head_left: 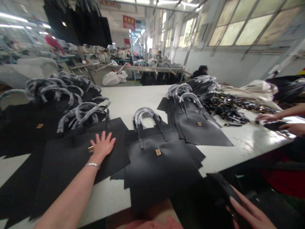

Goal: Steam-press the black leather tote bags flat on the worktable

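My left hand (102, 145) lies flat with fingers spread on a black leather bag (71, 162) at the left, right beside its gold clasp (90, 149). A silver bracelet (92, 164) circles that wrist. Another flat black bag (157, 162) with wrapped handles (144, 115) and a gold clasp (158, 152) lies in the middle of the white table (240, 146). My right hand (247, 213) is low at the bottom right, fingers curled around a black leather piece (221, 187) below the table edge.
More black bags with wrapped handles are piled at the far left (59, 92) and stacked right of centre (197, 124). A heap of metal fittings (228, 108) lies at the right, where another person's hands (283, 122) work. A second person sits at the table's far end.
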### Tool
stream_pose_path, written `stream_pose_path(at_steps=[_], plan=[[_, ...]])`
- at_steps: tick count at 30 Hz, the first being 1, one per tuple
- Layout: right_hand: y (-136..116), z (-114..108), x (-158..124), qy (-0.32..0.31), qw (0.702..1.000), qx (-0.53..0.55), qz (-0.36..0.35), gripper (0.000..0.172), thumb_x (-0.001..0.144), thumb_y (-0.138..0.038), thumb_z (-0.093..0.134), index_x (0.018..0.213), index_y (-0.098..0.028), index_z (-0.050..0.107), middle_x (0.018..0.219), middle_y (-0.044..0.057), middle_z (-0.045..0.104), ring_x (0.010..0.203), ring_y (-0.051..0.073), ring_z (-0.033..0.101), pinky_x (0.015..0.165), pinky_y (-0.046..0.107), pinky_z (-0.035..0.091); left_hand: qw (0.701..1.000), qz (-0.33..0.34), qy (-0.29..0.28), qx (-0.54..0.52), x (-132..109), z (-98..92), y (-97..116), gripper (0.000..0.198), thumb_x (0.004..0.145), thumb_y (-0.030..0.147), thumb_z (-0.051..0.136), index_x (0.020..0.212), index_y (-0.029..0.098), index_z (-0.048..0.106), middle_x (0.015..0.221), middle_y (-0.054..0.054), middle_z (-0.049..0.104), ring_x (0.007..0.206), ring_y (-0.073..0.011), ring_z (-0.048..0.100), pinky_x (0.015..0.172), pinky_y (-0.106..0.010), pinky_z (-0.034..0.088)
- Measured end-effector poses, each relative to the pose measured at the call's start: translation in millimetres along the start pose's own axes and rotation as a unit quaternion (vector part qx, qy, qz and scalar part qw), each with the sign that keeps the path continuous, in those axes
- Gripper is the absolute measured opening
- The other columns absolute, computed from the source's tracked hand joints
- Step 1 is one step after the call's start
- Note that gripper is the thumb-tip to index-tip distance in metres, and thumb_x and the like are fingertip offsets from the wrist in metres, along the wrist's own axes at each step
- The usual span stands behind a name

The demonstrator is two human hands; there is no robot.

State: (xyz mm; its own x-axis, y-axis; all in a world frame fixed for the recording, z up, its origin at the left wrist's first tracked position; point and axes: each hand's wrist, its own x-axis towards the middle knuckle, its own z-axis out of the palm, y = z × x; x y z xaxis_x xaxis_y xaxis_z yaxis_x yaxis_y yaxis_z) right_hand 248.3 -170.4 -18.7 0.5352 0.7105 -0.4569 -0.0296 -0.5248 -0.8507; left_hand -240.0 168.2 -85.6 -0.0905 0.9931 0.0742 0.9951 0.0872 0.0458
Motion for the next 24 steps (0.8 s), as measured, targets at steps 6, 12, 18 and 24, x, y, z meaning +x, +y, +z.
stream_pose_path(at_steps=[6, 12, 18, 24], plan=[[-7, -7, -9, 0.014, 0.998, 0.062, 0.024, 0.092, 0.069, -0.057, 0.070, 0.145, -0.022, 0.031, 0.067, -0.002, 0.064, 0.042, 0.015, 0.055, 0.039, 0.026, 0.045, 0.990, 0.043, 0.108, -0.074, -4, -28.7, 80, 0.042, 0.090, 0.030, 0.042, 0.122, 0.005, 0.051, 0.130, -0.024, 0.046, 0.123, -0.0374, 0.040, 0.101, -0.056, 0.031], [-2, 2, -11, 0.067, 0.993, 0.096, 0.009, 0.091, 0.067, -0.056, 0.072, 0.144, -0.022, 0.035, 0.063, -0.003, 0.064, 0.042, 0.015, 0.054, 0.039, 0.026, 0.045, 0.759, 0.584, -0.049, -0.282, -127, -21.2, 271, 0.026, 0.095, 0.021, 0.039, 0.109, 0.019, 0.060, 0.117, -0.006, 0.060, 0.108, -0.0145, 0.055, 0.095, -0.027, 0.045], [11, -5, -21, 0.043, 0.993, 0.106, 0.023, 0.090, 0.071, -0.058, 0.068, 0.145, -0.021, 0.032, 0.065, -0.003, 0.065, 0.042, 0.016, 0.056, 0.041, 0.027, 0.044, 0.682, 0.670, -0.094, -0.277, -160, 0.0, 336, 0.024, 0.091, 0.027, 0.053, 0.111, 0.017, 0.060, 0.122, -0.007, 0.059, 0.121, -0.0151, 0.046, 0.106, -0.028, 0.037], [32, -5, -20, 0.047, 0.989, 0.136, 0.036, 0.095, 0.069, -0.060, 0.068, 0.146, -0.021, 0.028, 0.066, -0.003, 0.065, 0.043, 0.016, 0.055, 0.042, 0.027, 0.044, 0.699, 0.665, -0.075, -0.253, -136, 1.3, 337, 0.022, 0.094, 0.031, 0.048, 0.104, 0.021, 0.065, 0.117, -0.004, 0.060, 0.112, -0.0150, 0.051, 0.096, -0.029, 0.042]])
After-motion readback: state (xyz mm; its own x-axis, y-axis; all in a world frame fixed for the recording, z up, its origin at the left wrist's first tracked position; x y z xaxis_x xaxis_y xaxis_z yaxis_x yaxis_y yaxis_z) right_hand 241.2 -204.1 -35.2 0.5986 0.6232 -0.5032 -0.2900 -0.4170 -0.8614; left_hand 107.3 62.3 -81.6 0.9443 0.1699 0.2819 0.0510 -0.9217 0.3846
